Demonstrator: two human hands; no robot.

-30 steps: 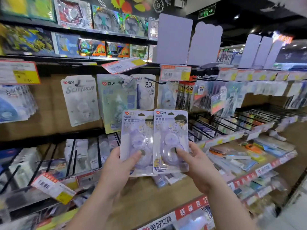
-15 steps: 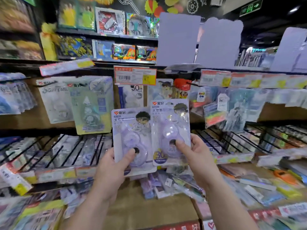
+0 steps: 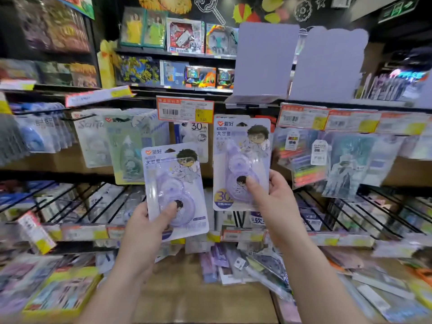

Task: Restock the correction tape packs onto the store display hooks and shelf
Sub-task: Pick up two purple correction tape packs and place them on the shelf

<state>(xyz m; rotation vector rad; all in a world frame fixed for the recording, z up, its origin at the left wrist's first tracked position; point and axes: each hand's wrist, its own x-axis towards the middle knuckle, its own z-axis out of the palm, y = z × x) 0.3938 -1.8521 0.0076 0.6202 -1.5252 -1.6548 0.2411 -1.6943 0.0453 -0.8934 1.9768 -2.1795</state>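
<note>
Correction tape packs (image 3: pixel 240 160) stand upright (long axis vertical), one per hand (image 3: pixel 275 206).

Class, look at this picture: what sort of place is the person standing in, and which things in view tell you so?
Most likely a stationery shop aisle. Barcoded price tags hang along the shelf edge, packaged goods hang in rows on display hooks, and each hand holds a sealed correction tape pack: left hand, right hand.

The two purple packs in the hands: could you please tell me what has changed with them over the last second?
The packs have separated: they overlapped side by side, and now the right hand has raised the right pack toward the hooks under the price tag, while the left pack sits lower in the left hand. Each hand still grips its own pack, thumb on the front.
</note>
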